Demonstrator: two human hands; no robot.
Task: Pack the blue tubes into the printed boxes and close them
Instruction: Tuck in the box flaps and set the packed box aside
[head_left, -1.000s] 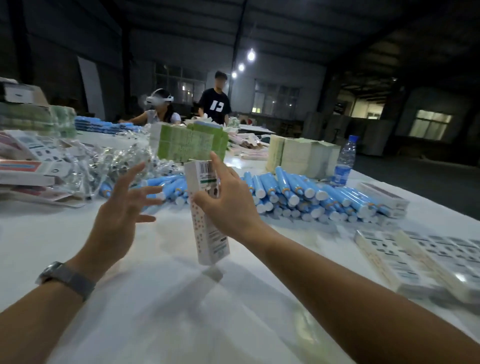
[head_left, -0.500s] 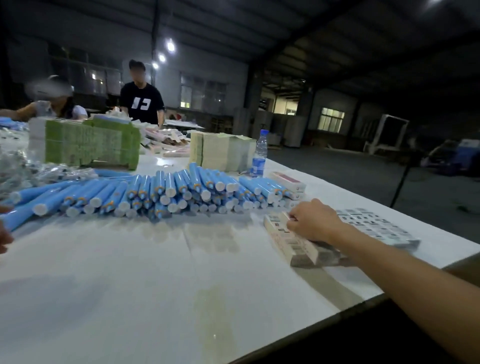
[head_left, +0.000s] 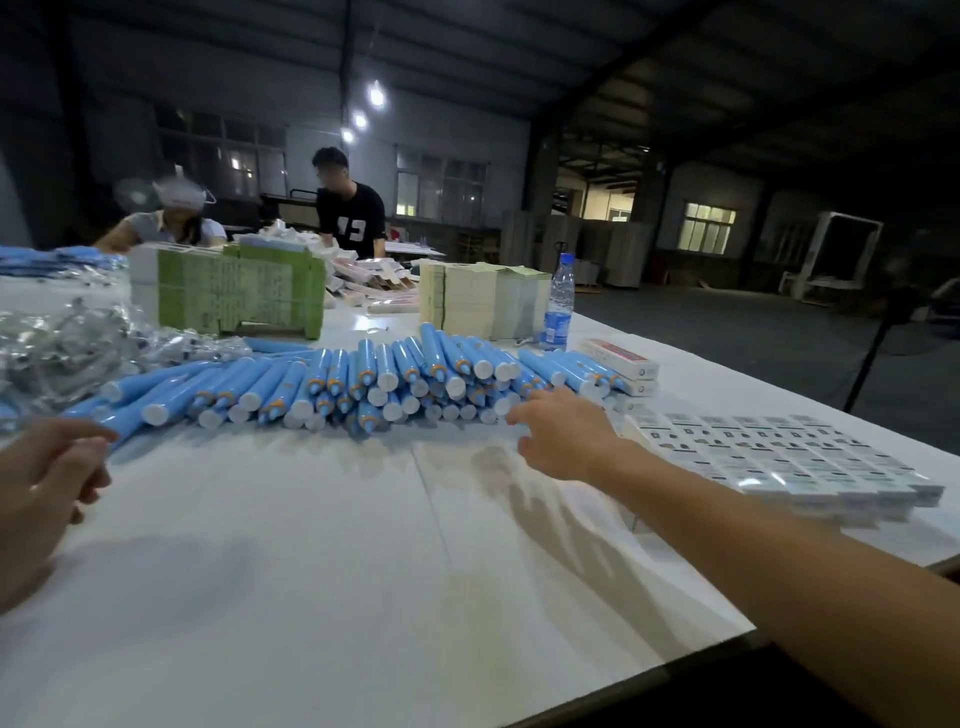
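Hovering at the left edge of the tabletop (head_left: 311, 545), the left hand (head_left: 47, 478) has loosely bent fingers and holds nothing. Blue tubes (head_left: 363, 384) lie in a long pile across the middle, white caps facing the near edge. The right hand (head_left: 563, 434) reaches out with fingers spread, its fingertips at the right end of the pile, gripping nothing. Printed boxes (head_left: 789, 460) lie flat in rows by the right edge.

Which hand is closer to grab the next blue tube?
Probably the right hand: its open fingers reach the near edge of the blue tubes at the pile's right end. The left hand is empty, back at the pile's left end.
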